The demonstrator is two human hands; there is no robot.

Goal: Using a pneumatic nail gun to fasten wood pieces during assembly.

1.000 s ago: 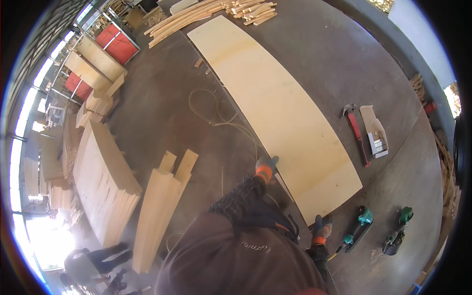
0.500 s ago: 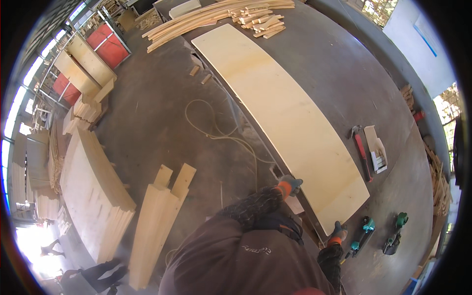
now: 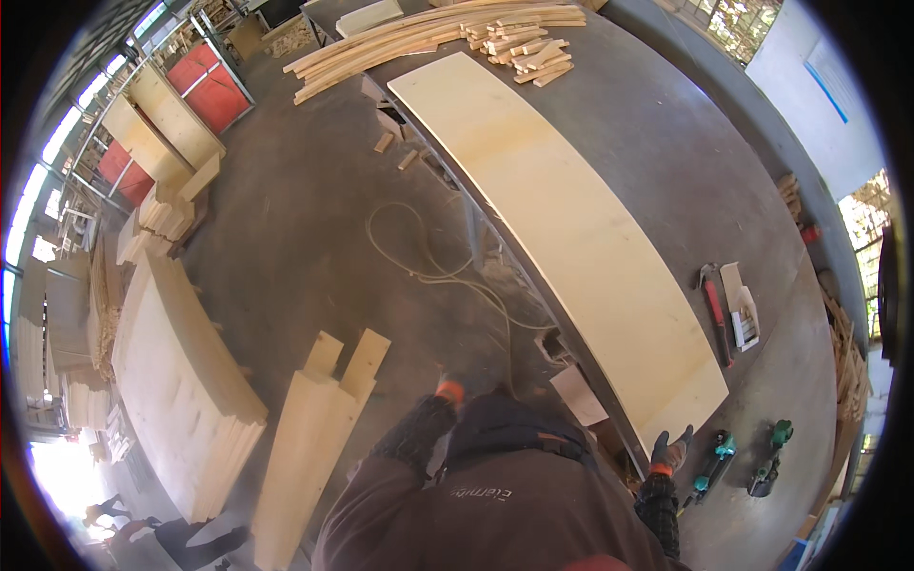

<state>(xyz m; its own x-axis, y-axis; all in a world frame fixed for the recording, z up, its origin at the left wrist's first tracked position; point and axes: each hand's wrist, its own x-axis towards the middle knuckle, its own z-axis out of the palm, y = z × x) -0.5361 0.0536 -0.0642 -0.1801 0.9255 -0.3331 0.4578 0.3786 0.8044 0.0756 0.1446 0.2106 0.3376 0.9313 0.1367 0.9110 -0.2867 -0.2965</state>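
Note:
A long pale plywood panel (image 3: pixel 562 209) lies along the edge of the dark worktable (image 3: pixel 647 143). My right hand (image 3: pixel 672 449), in a grey glove with an orange cuff, is at the panel's near end. Its fingers are apart and nothing is in them; whether it touches the panel I cannot tell. My left hand (image 3: pixel 451 385) hangs over the floor, left of the table and away from the panel. It is blurred, and its fingers do not show clearly.
On the table are a red-handled hammer (image 3: pixel 716 314), a small open box (image 3: pixel 741 305), two teal power tools (image 3: pixel 714 466), and wood strips (image 3: pixel 428 38). A hose (image 3: pixel 447 279) lies on the floor. Stacked boards (image 3: pixel 186 390) and narrower planks (image 3: pixel 309 438) stand at left.
My left hand has let go of the panel's edge and moved left over the floor. My right hand has shifted slightly right, and its fingers have spread.

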